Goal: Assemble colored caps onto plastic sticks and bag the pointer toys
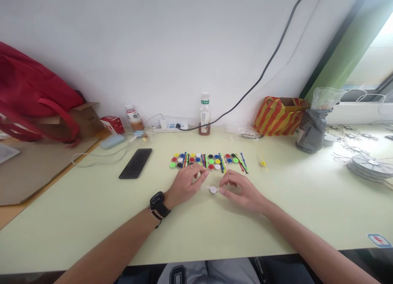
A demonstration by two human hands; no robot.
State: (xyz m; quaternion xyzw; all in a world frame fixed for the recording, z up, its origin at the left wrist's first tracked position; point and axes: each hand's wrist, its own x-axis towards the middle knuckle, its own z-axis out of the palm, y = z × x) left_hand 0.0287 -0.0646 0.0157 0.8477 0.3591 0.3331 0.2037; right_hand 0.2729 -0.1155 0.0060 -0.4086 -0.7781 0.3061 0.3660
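Note:
A small white round disc (213, 190) lies on the pale green table (196, 222) between my two hands. My left hand (187, 183), with a black watch on its wrist, rests on the table with its fingers curled and reaching toward the disc. My right hand (241, 190) pinches at the disc's right side with thumb and forefinger. Just beyond the hands lies a row of small coloured discs and thin coloured sticks (208, 161). A yellow piece (263, 164) lies apart to the right of the row.
A black phone (135, 163) lies left of the row. By the wall stand a drink bottle (204, 115), a smaller bottle (134, 117), a power strip (170, 124) and a striped bag (278, 115). A red bag (33, 100) sits far left; a grey pouch (311, 130) and stacked discs (370, 167) right.

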